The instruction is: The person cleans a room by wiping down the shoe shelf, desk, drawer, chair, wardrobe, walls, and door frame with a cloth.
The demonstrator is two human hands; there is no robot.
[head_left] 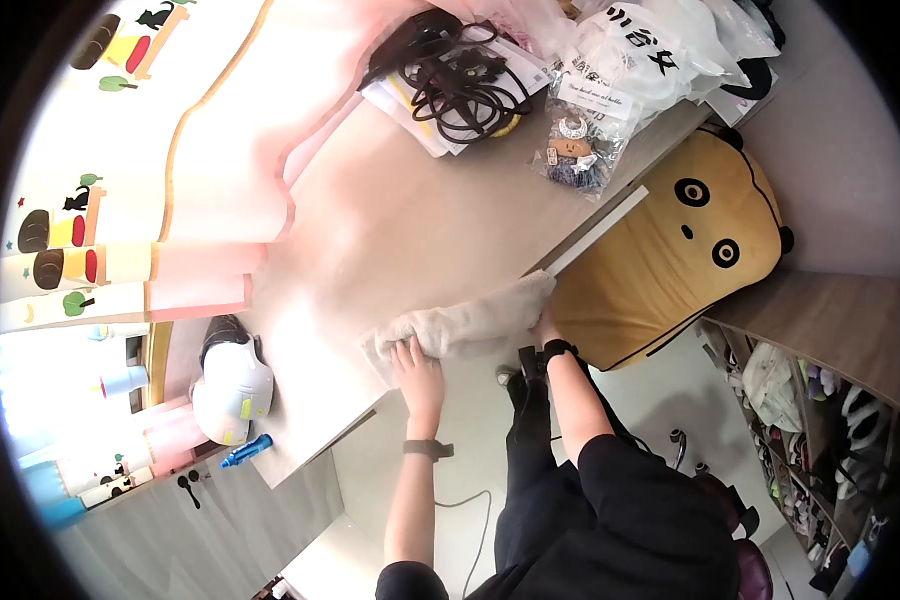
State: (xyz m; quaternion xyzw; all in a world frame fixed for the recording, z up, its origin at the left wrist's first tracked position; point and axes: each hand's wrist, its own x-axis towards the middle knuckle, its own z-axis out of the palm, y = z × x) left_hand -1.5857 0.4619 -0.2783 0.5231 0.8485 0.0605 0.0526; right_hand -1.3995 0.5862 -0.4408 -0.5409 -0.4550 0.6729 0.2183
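A pale beige cloth (pixel 470 318), folded into a long strip, lies across the front edge of the desk. My left hand (pixel 416 378) is closed on its left end, fingers bent over the fabric near the desktop. At the cloth's right end is my right hand (pixel 547 328), just beside the yellow cushion; its fingers are mostly hidden by the fabric, but the hand appears to grip that end.
On the desk (pixel 390 220) sit a coiled black cable (pixel 470 95) on papers, a plastic-bagged trinket (pixel 575 150), white plastic bags (pixel 660 60), a white helmet (pixel 232 390) and a blue tube-like object (pixel 246 450). A yellow cushion with a face (pixel 660 260) stands right, near crowded shelves (pixel 820 430).
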